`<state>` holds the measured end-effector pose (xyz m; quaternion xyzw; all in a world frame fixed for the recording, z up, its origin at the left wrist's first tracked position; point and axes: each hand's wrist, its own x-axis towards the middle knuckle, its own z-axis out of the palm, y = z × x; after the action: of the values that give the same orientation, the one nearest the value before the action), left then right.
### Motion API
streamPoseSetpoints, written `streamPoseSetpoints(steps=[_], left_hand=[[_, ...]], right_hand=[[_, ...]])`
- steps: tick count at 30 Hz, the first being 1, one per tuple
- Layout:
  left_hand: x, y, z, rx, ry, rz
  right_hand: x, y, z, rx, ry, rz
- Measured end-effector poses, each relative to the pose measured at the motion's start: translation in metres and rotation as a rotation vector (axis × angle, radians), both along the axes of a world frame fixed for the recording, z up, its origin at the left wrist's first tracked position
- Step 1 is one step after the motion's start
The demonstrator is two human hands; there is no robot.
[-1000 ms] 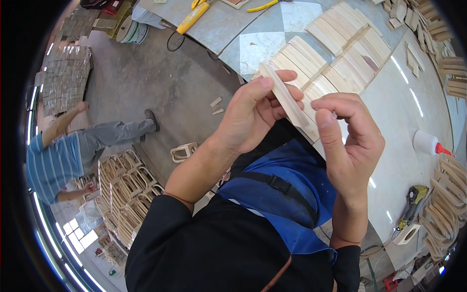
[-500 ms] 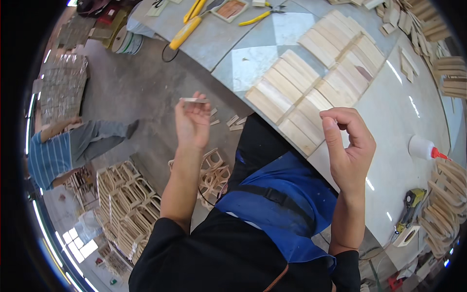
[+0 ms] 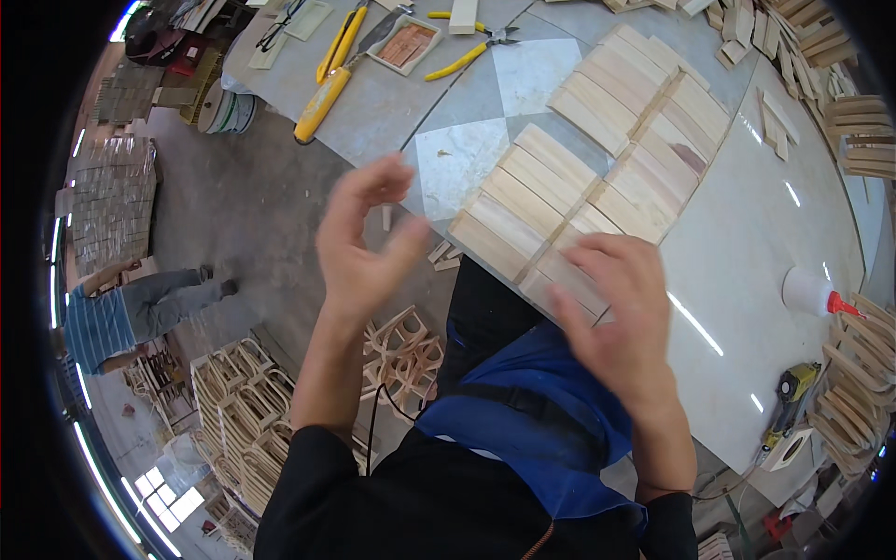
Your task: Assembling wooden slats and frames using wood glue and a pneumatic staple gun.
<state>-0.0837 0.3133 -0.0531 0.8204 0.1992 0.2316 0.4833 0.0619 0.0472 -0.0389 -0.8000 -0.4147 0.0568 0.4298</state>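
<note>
My left hand [image 3: 366, 238] is raised beyond the table edge, blurred, its thumb and fingers apart around nothing. Close behind it shows a small pale wooden piece [image 3: 386, 217]; I cannot tell whether it is in the air or on the floor. My right hand [image 3: 621, 322], also blurred, hovers over the near corner of the laid-out planks with thumb and fingers spread. Whether its fingertips touch the wood is unclear. The short pale wooden planks [image 3: 537, 182] lie side by side in two blocks, with thin strips [image 3: 597, 182] running across them.
Yellow-handled pliers [image 3: 457, 63], a yellow-handled bladed tool [image 3: 322, 105] and a small tray [image 3: 373, 54] lie at the far left of the table. A white bottle with a red tip [image 3: 807, 291] lies right. Curved wooden parts [image 3: 243, 411] are stacked on the floor. Another person [image 3: 103, 322] is at left.
My left hand has let go of the small wooden piece and opened. My right hand has moved left and down over the planks, its fingers spreading. The view has shifted slightly.
</note>
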Motion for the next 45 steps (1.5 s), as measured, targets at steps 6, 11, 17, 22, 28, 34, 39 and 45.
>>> streamPoseSetpoints(steps=[6,11,17,22,28,34,39,45], left_hand=[[0.024,-0.020,0.006,0.517,0.229,-0.471],[0.024,-0.020,-0.006,0.581,0.317,-0.552],[0.030,-0.021,-0.006,0.562,0.344,-0.537],[0.044,-0.024,-0.013,0.570,0.318,-0.502],[0.054,-0.023,-0.012,0.585,0.315,-0.507],[0.054,-0.021,-0.010,0.544,0.289,-0.531],[0.061,-0.006,-0.010,0.470,0.161,-0.443],[0.155,0.070,-0.010,0.878,-0.004,0.100]], right_hand=[[0.007,0.036,-0.020,-0.139,-0.082,-0.023],[0.027,0.050,-0.029,-0.203,-0.197,-0.010],[0.041,0.055,-0.039,-0.274,-0.234,0.055],[0.052,0.059,-0.040,-0.256,-0.243,0.011],[0.061,0.061,-0.036,-0.259,-0.237,0.000],[0.058,0.058,-0.028,-0.281,-0.220,0.032],[0.067,0.046,-0.018,-0.140,-0.148,0.005],[0.087,-0.021,-0.036,-0.033,-0.183,-0.380]])
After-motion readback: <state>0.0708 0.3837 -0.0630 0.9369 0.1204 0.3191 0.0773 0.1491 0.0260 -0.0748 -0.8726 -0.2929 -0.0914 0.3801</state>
